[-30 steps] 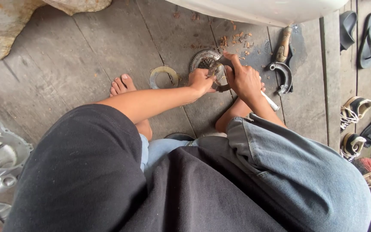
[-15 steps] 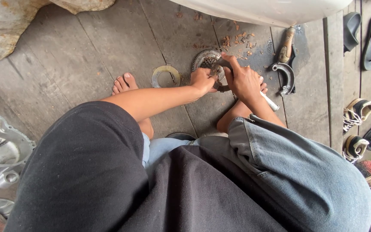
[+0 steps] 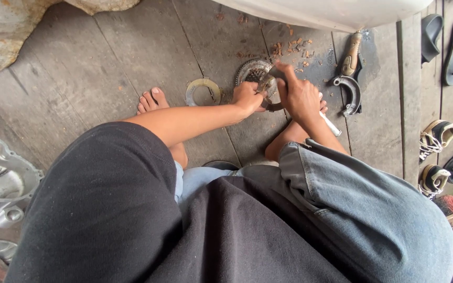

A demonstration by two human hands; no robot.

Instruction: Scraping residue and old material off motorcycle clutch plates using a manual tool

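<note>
The plank floor [image 3: 106, 78] is weathered grey, strewn near its far edge with rust-brown chips [image 3: 289, 47]. The round toothed plate [image 3: 252, 73] is dull silver; the flat ring [image 3: 203, 91] beside it is tan-brass. Trousers [image 3: 363, 209] are faded blue denim, the shirt [image 3: 106, 220] black.

Viewpoint: your single camera sits on your head, above your own lap and knees.
Direction: it looks steeply down and slightly forward at the plank floor [image 3: 106, 78].
Nearness: your dark shirt and jeans fill the lower frame; your left hand [image 3: 247, 98] and right hand [image 3: 301, 97] sit at arm's length.
Shared view: none, you have one view.
</note>
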